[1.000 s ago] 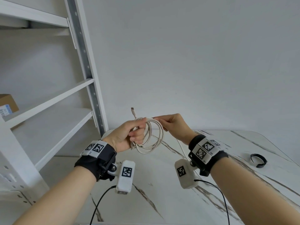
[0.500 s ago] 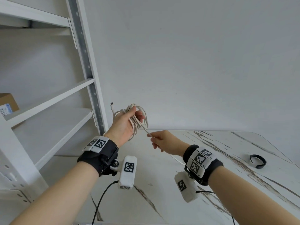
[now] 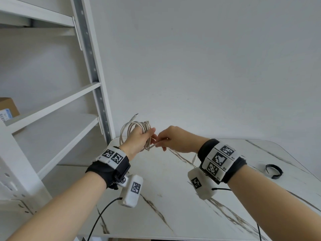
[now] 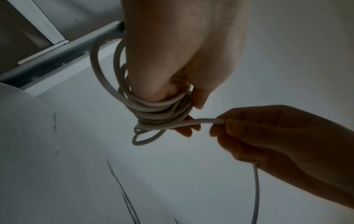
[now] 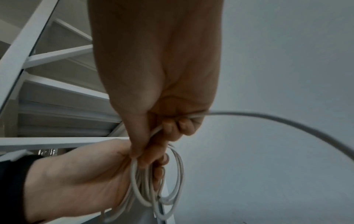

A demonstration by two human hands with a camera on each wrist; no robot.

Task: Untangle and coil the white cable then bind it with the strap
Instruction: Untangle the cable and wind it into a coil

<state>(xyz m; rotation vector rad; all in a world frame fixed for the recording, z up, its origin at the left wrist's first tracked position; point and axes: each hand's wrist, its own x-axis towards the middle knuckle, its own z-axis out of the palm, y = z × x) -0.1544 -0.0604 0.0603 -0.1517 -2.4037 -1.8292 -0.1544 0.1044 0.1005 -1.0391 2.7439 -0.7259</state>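
The white cable [image 3: 129,129] is wound in several loops, held up above the marble table [image 3: 173,197]. My left hand [image 3: 139,140] grips the bundle of loops [image 4: 159,112], and one plug end sticks up at the top left. My right hand [image 3: 173,140] pinches the free strand [image 4: 197,122] just right of the coil [image 5: 151,188]. From that hand the loose tail [image 5: 287,119] hangs down toward the table. The black strap [image 3: 273,171] lies curled on the table at the far right, apart from both hands.
A white metal shelf unit [image 3: 57,105] stands at the left, its upright post close behind the left hand. A cardboard box [image 3: 7,108] sits on a shelf at the far left edge. A plain wall rises behind the table.
The right hand has come up from below the coil and now meets the left hand at the loops, carrying the strand with it. The left hand with the coil has lowered slightly.
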